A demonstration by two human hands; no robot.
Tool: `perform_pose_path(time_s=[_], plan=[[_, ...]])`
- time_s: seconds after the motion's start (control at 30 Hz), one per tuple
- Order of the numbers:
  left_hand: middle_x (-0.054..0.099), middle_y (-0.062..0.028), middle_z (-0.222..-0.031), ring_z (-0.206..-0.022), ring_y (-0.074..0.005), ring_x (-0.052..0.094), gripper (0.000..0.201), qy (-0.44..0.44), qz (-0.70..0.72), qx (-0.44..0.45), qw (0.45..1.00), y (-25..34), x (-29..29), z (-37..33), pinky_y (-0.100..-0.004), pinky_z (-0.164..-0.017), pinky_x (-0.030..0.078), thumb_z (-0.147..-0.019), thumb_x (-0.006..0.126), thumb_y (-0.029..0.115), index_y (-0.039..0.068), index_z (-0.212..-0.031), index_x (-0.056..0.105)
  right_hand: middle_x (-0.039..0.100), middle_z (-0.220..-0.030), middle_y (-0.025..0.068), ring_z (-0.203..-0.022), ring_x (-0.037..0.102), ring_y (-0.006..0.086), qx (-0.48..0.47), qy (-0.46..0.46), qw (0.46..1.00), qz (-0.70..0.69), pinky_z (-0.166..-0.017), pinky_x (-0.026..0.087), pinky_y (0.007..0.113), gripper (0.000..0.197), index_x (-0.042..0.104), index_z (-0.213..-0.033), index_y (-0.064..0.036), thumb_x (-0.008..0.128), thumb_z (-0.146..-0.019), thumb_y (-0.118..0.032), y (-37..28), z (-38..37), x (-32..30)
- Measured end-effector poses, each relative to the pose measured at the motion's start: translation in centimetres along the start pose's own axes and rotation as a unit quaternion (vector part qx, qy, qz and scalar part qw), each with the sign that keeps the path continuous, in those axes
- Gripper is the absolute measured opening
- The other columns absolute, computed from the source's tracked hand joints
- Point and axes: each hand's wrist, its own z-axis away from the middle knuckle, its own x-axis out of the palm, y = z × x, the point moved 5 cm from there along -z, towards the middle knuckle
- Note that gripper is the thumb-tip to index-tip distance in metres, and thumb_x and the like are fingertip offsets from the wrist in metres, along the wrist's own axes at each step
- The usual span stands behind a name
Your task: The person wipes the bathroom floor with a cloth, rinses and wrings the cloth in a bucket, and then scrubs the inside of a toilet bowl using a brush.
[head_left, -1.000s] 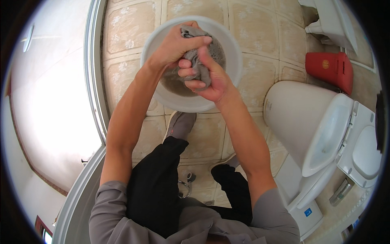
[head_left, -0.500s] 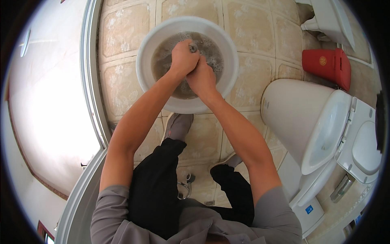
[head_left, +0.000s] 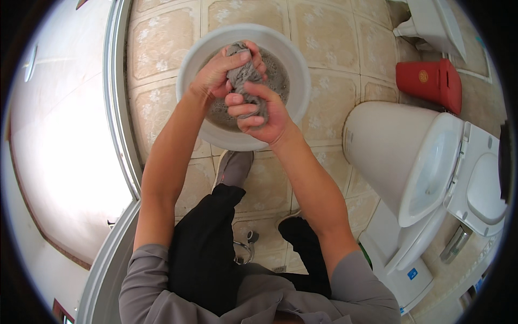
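Where 2 hands (head_left: pixel 274 119) grip, cloth (head_left: pixel 244 74) bunches.

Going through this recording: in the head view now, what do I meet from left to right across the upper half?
Pale frame → white basin, with the left hand and right hand gripping a gray cloth above it → red bin.

Grey cloth (head_left: pixel 244 75), white basin (head_left: pixel 300 81)

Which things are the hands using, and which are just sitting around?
Being used:
- grey cloth, gripped by the left hand and right hand
- white basin below them
- bubbly, murky water inside it

Just around:
- red bin
- white toilet
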Motion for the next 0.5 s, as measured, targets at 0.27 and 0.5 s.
perform_pose_path(time_s=[0.27, 0.5], plan=[[0.060, -0.0016, -0.080, -0.070, -0.0097, 0.057, 0.025, 0.133, -0.437, -0.008, 0.889, -1.0, 2.8, -1.8, -0.0262, -0.064, 0.047, -0.096, 0.053, 0.004, 0.000, -0.111, 0.073, 0.063, -0.077, 0.0056, -0.065, 0.060, 0.0154, -0.171, 0.362, 0.783, 0.475, -0.047, 0.040, 0.036, 0.012, 0.064, -0.084, -0.0033, 0.072, -0.078, -0.010, -3.2, 1.0, -3.9], [0.062, -0.0067, -0.076, -0.060, -0.0109, 0.056, 0.017, 0.285, -0.531, -0.026, 0.797, -1.6, 3.6, -2.2, -0.0300, -0.060, 0.048, -0.091, 0.050, 0.001, -0.001, -0.094, 0.066, 0.073, -0.098, 0.0240, -0.098, 0.072, 0.0379, -0.408, 0.346, 0.563, 0.630, -0.080, 0.054, 0.041, 0.035, 0.063, -0.110, 0.0052, 0.075, -0.081, -0.012, -3.8, 0.4, -4.2]])
